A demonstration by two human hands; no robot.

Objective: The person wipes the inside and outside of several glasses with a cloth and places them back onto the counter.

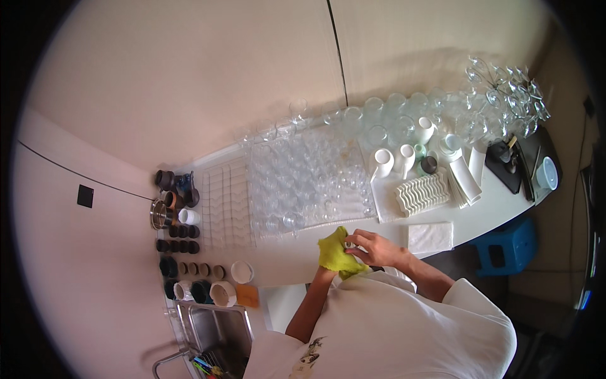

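Observation:
A yellow-green cloth (pixel 334 253) is draped over my left hand (pixel 328 272), which grips it from beneath; only the wrist edge shows. My right hand (pixel 374 247) is bent over the cloth, its fingertips closed on a small, shiny cup-like piece (pixel 349 245) resting against the cloth. What that piece is exactly, I cannot tell. Both hands are close to my white shirt, above the near edge of the white counter (pixel 303 251). Beyond them, many clear glasses (pixel 303 175) stand close together on a white mat.
White pitchers (pixel 381 163), a wavy white rack (pixel 423 194) and a folded white cloth (pixel 430 238) lie to the right. A wire rack (pixel 225 203), dark cups (pixel 177 246), bowls (pixel 223 293) and a steel sink (pixel 218 327) are on the left. A blue stool (pixel 511 246) stands beyond the counter.

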